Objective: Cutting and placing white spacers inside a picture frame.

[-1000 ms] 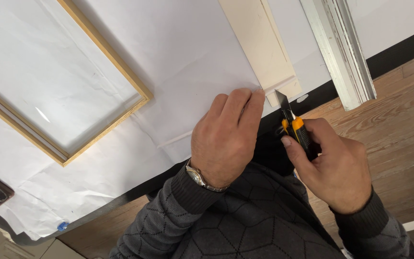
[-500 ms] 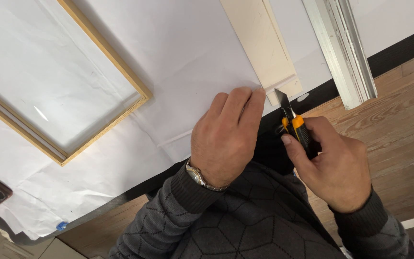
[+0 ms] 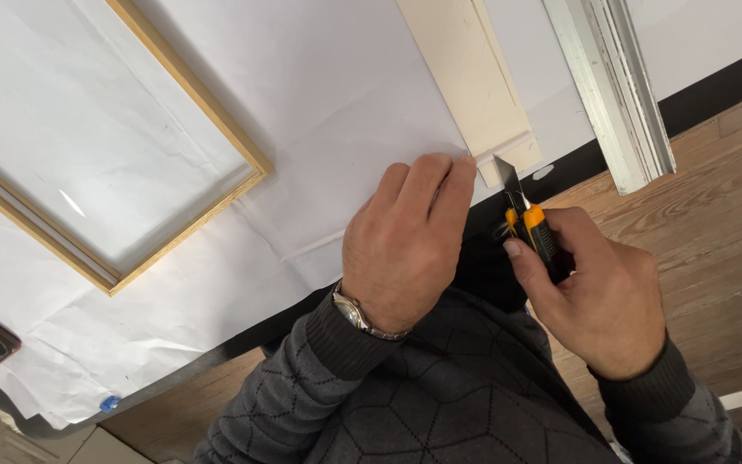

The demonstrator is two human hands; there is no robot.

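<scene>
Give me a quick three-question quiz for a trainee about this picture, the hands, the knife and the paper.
1. True or false: the right hand holds a knife with an orange and black handle.
2. Which thing does the left hand press flat? A) the wooden frame B) the white paper C) the grey moulding
3. Fill in: the knife's blade tip meets the lower end of the cream ____.

Key
1. True.
2. B, the white paper; the wooden frame lies farther left and the grey moulding to the right, both untouched.
3. Strip, just beside the left fingertips.
</scene>
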